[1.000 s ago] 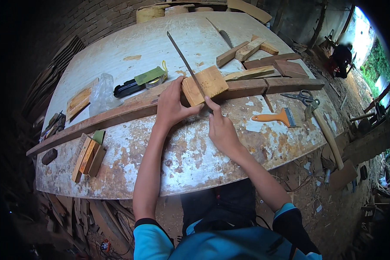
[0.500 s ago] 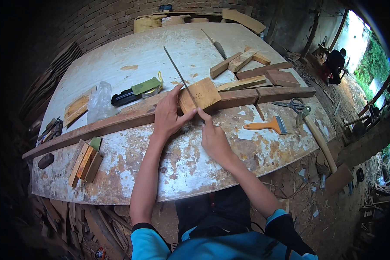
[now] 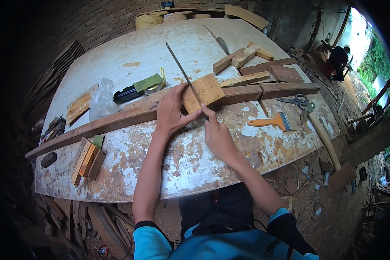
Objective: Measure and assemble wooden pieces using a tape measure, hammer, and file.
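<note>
On the long dark wooden beam (image 3: 130, 120) across the workbench rests a pale wooden block (image 3: 211, 89), tilted, with small dark specks on its face. My left hand (image 3: 171, 110) grips the block's left side, its thumb stretched along the near edge. A long, thin dark metal file (image 3: 180, 62) lies slantwise over the block, its tip pointing far and left. My right hand (image 3: 219, 136) is closed around the file's near end, index finger laid along it. The file's handle is hidden in that hand.
A scraper with an orange handle (image 3: 264, 122), scissors (image 3: 300, 101) and a hammer (image 3: 323, 136) lie at right. Wood offcuts (image 3: 245, 56) lie beyond the beam, near a round saw blade (image 3: 222, 44). At left are wooden pieces (image 3: 89, 162) and a plastic bag (image 3: 103, 102). A person (image 3: 337, 63) crouches far right.
The whole view has shifted slightly, so everything sits a little further right and higher. Both hands keep their hold, and the file stays across the block with little visible movement.
</note>
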A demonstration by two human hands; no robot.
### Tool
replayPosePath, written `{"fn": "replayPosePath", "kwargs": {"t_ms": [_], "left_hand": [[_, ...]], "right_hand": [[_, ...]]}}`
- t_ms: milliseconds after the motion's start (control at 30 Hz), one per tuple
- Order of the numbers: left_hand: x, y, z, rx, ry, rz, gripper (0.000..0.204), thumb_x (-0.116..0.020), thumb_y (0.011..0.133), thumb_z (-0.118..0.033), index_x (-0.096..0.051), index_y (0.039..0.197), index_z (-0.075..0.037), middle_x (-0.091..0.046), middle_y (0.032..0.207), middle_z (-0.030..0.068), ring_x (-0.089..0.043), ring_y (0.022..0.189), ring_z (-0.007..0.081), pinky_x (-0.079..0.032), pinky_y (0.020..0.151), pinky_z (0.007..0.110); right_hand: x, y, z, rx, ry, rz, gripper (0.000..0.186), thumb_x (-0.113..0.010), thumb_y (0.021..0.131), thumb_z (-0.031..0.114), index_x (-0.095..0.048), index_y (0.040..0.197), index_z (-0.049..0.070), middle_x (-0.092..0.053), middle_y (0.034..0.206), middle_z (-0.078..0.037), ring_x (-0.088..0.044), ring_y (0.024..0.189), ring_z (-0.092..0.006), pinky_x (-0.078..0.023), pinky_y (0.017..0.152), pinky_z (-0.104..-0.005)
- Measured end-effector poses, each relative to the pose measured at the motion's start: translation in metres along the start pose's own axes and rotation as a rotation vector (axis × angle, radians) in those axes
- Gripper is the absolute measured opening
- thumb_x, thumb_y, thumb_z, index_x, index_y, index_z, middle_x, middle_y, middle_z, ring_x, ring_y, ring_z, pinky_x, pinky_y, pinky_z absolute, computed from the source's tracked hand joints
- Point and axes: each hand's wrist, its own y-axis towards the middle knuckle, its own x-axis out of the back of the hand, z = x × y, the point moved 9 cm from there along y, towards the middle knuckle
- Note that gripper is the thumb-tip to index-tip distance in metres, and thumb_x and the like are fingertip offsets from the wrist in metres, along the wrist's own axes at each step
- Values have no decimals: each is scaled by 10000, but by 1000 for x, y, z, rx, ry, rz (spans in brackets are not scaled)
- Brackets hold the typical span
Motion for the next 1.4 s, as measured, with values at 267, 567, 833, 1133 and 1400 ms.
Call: {"fn": "replayPosePath", "kwargs": {"t_ms": [267,567,833,1133,1400], "left_hand": [[-6,2,9,72,-29,58,758,-761,617,-361,-448,1231,-43,-563,1071,155,-573,959,313,-458,809,390],[-6,2,10,80,-37,30,783,-763,603,-400,-439,1219,-39,-571,1038,149,-579,937,318,-458,785,399],[-10,-1,26,243,27,84,879,-739,596,-520,-413,1218,8,-575,1033,210,-574,937,349,-444,795,424],[-4,2,32,328,-67,19,797,-737,601,-441,-445,1201,-5,-587,1038,240,-594,952,363,-471,798,418],[-6,0,34,316,-66,38,853,-716,594,-518,-441,1210,4,-570,1101,205,-575,985,365,-464,812,423]], "right_hand": [[2,-4,0,-28,-22,29,572,-425,860,25,-242,1390,135,-539,578,-247,-577,596,-449,-437,561,-526],[3,-10,2,-47,-107,56,604,-439,840,22,-229,1394,142,-556,576,-228,-589,589,-443,-461,557,-532],[10,-23,2,-115,-327,91,640,-441,834,59,-212,1418,186,-586,618,-208,-608,596,-413,-462,567,-524],[10,-17,2,-92,-286,92,580,-422,863,74,-232,1404,162,-568,581,-217,-590,577,-433,-451,580,-538],[24,-8,22,-67,-257,118,529,-415,886,79,-256,1388,135,-575,602,-221,-598,603,-422,-455,594,-527]]}}
